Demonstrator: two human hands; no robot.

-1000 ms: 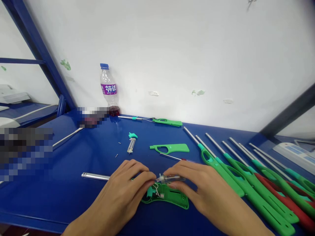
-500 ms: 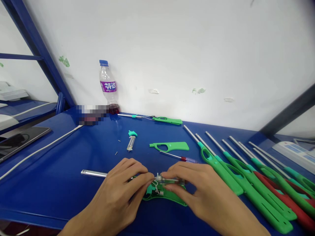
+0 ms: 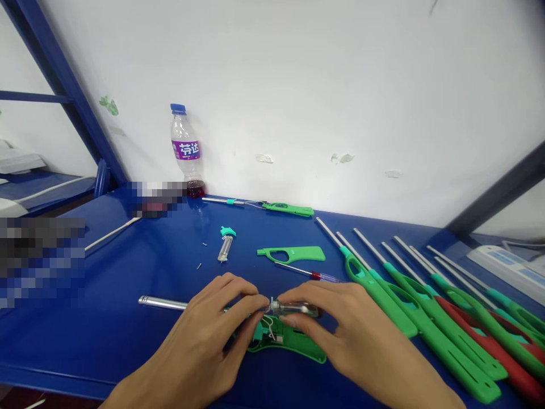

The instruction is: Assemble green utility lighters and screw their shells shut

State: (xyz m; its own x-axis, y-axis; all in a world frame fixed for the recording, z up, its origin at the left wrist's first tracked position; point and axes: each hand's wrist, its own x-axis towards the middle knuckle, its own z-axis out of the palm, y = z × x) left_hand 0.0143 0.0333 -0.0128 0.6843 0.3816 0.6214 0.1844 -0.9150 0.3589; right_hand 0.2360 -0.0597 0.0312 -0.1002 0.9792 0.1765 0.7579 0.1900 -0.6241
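Observation:
My left hand [image 3: 213,329] and my right hand [image 3: 340,326] meet over an opened green lighter shell [image 3: 298,341] lying on the blue table [image 3: 128,341]. Both pinch a small clear fuel tank [image 3: 293,308] with a metal tip, held just above the shell. My left fingertips grip its left end, my right fingers its body. White wires and a teal part show inside the shell. A metal tube [image 3: 162,303] sticks out to the left from under my left hand.
A row of several long green and red lighters [image 3: 426,307] lies at the right. A green shell half [image 3: 293,254], a small screwdriver [image 3: 310,274], a spare clear tank [image 3: 225,247], loose screws, another lighter [image 3: 276,208] and a drink bottle [image 3: 185,150] stand farther back.
Both hands stay pinched on the clear tank over the shell; it has shifted only slightly. The view has drifted a little.

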